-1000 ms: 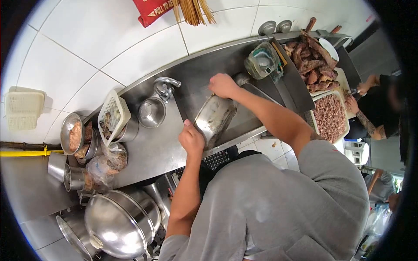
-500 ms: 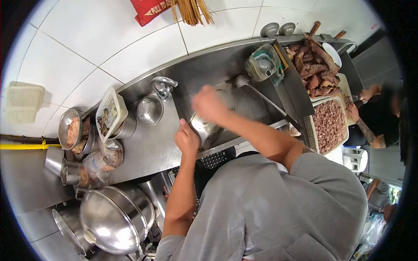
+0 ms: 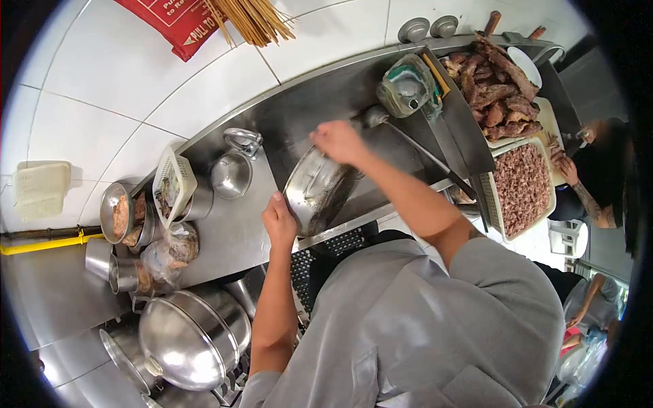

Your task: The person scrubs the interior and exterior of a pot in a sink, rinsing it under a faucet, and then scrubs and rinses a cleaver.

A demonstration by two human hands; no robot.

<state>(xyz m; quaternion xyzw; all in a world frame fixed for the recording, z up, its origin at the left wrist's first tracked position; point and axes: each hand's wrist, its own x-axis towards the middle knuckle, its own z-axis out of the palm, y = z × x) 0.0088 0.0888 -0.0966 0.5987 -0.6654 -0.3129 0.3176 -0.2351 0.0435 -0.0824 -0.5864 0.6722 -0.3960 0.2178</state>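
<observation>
A worn metal pot (image 3: 309, 194), dark-stained along one side, is tilted over the sink (image 3: 289, 129). My left hand (image 3: 279, 221) is closed on its left edge, thumb upward. Curled at the upper edge of the pot is my right hand (image 3: 340, 143); its fingertips and anything under them are hidden. Behind the pot, a long-handled ladle (image 3: 415, 149) lies slantwise across the sink, its bowl near the back. A cut-open clear plastic jug (image 3: 406, 88) with green stuff in it stands at the sink's back right.
Left of the sink are a metal bowl (image 3: 231, 175), a white basket (image 3: 174, 183) and bowls of meat. Large lidded pots (image 3: 187, 340) stand below left. At right are cooked meat pieces (image 3: 500, 95) and a basket of chopped meat (image 3: 520, 187), with a co-worker's hands (image 3: 564, 166) beside it.
The pot has been raised and tipped, so more of its dark side shows. My right hand, blurred before, is now at the pot's upper edge. The view has shifted slightly.
</observation>
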